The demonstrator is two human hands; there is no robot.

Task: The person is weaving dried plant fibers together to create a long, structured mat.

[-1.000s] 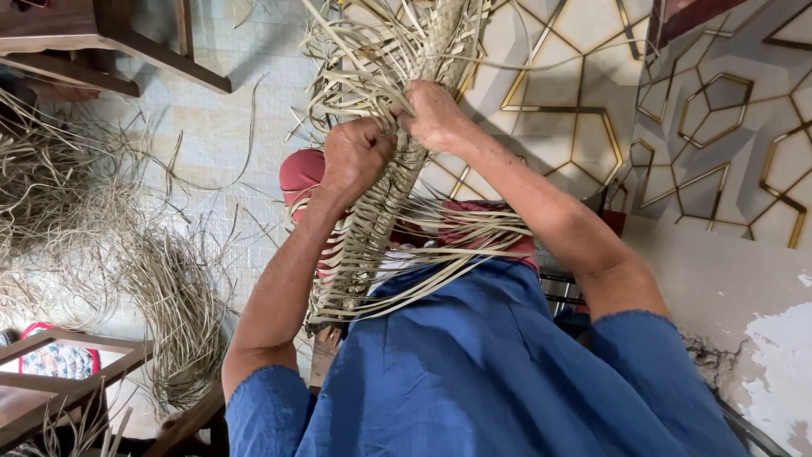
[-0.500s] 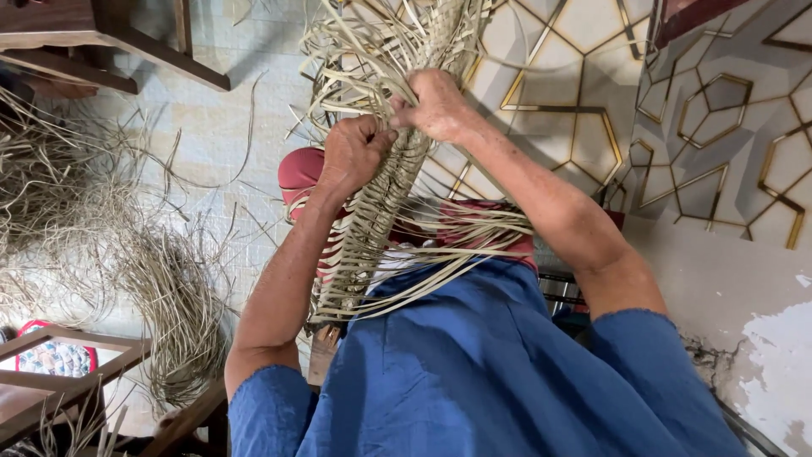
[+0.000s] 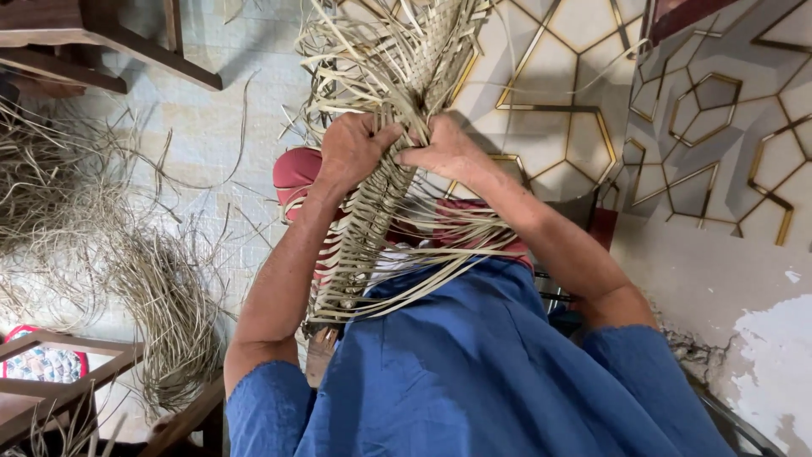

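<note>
One woven palm-strip mat [image 3: 372, 228], partly plaited, stands on edge over the person's lap, running from the knees up toward the top of the view. Loose unwoven strips fan out from its upper end and from both long sides.

Two hands on it, side by side and touching at the fingertips. Left hand [image 3: 353, 154]: fingers curled shut around the left edge of the weave. Right hand [image 3: 444, 151]: closed on the right edge, thumb pressed against the strips.

Below the mat: one red garment [image 3: 298, 173] over the knees and one blue shirt [image 3: 474, 372] filling the lower view.

Floor [image 3: 203, 127], tiled, pale. Two heaps of loose dry strips [image 3: 161, 296] lie on its left side. One dark wooden furniture frame [image 3: 93, 51] at the floor's upper left corner, another wooden frame [image 3: 59, 372] at the lower left. Patterned wall panel [image 3: 702, 110], gold-lined hexagons, to the right.
</note>
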